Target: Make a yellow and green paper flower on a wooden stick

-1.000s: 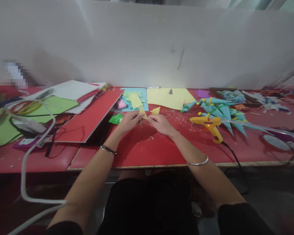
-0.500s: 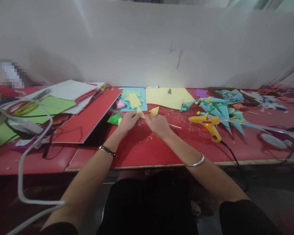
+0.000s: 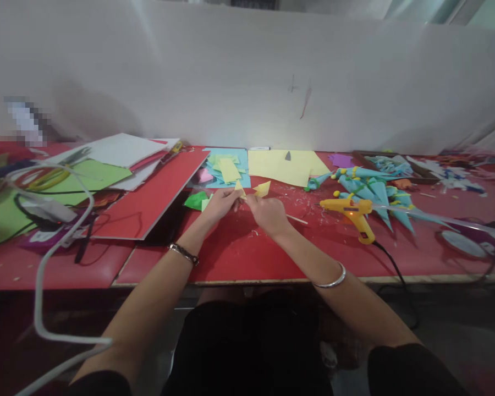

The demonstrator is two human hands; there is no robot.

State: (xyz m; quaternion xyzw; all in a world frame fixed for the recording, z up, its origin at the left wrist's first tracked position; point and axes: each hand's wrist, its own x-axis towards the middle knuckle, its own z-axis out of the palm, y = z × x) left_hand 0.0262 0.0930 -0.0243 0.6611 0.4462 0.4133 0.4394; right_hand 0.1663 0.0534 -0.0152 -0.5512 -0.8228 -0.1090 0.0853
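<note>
Over the middle of the red table [image 3: 251, 258], my left hand [image 3: 221, 204] pinches a small folded piece of yellow paper [image 3: 240, 188]. Close beside it, my right hand [image 3: 268, 213] is closed with its fingertips at the same paper. A second yellow paper point [image 3: 263, 190] shows just beyond my right hand; whether it joins the held piece I cannot tell. Behind my hands lie yellow paper strips [image 3: 230, 169] on blue paper [image 3: 243, 180]. A thin white stick [image 3: 297, 219] sticks out to the right of my right hand, lying on the table.
To the right rests a yellow glue gun [image 3: 350, 212] with its light lit, in front of blue paper cones [image 3: 367, 190]. A raised red board [image 3: 152, 192] and a purple power strip [image 3: 53, 231] are at the left. A white cable [image 3: 41, 286] loops in front.
The view has shifted slightly. My hands stay close together at the yellow paper, with the right fingers turned a little more over it.
</note>
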